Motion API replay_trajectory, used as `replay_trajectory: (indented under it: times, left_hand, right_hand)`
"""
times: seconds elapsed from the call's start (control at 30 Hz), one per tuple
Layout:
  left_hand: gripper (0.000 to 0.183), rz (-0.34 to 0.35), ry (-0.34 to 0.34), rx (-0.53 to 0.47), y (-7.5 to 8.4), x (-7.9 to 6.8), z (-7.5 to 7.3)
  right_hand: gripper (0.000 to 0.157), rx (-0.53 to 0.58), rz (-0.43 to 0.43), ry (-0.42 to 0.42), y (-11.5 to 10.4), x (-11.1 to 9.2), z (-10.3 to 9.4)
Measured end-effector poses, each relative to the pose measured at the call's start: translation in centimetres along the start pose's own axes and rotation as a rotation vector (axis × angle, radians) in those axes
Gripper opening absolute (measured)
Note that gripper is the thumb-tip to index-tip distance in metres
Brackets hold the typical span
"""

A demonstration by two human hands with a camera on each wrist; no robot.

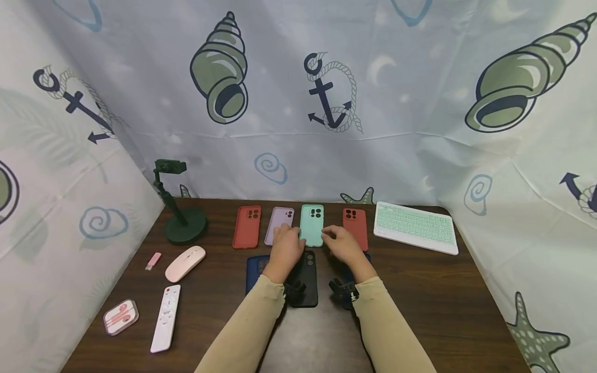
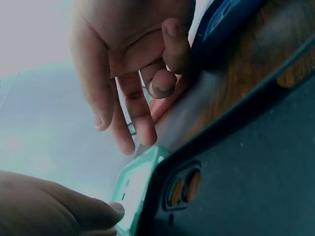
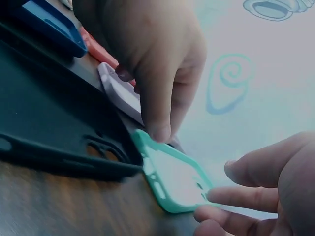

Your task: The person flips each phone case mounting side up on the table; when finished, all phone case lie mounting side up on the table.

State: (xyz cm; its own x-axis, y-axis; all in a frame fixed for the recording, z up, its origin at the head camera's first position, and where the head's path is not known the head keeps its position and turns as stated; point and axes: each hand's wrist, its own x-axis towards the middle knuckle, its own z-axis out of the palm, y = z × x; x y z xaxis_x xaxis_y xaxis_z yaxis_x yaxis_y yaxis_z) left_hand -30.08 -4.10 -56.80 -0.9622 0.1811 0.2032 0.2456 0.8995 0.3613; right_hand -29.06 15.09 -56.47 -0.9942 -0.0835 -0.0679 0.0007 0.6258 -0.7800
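Note:
A mint green phone case [image 1: 311, 223] lies near the back edge of the table, its hollow inside facing up. My left hand [image 1: 285, 248] touches the lower left of its rim with the fingertips. In the right wrist view, the left thumb [image 3: 160, 129] points straight down onto that rim. My right hand [image 1: 346, 245] is at the case's right side, fingers loosely extended and gripping nothing. Whether its fingertips touch the case is unclear. A black phone case [image 1: 308, 285] lies just in front, between the wrists. The lilac case [image 1: 280, 216] is partly covered by my left hand.
Red cases [image 1: 246, 228] flank the row; the right red case [image 1: 355, 225] is beside my right hand. Blue cases [image 1: 253, 269] lie partly under both arms. A keyboard [image 1: 415, 228] stands right; a lamp-like stand [image 1: 185, 226], mouse [image 1: 185, 264] and remote [image 1: 165, 318] are left.

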Motion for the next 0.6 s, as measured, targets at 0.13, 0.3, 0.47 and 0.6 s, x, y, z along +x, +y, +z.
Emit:
replay_trajectory:
  times: [0.13,0.3,0.47,0.6]
  left_hand:
    - [0.027,0.024,0.041,-0.097,0.6,0.1,-0.5]
    - [0.028,0.139,-0.008,-0.221,2.5,0.4,-0.8]
    - [0.039,0.199,-0.139,-0.309,5.0,0.9,0.0]
    - [0.043,0.206,-0.154,-0.356,6.5,1.5,0.8]
  right_hand:
    - [0.037,0.019,-0.003,-0.009,0.2,0.0,-1.2]
    - [0.039,0.044,0.003,0.015,1.2,0.1,-2.9]
    - [0.041,0.055,0.056,0.065,2.2,-0.2,-5.2]
    - [0.042,0.107,0.123,0.086,3.3,-0.6,-6.8]
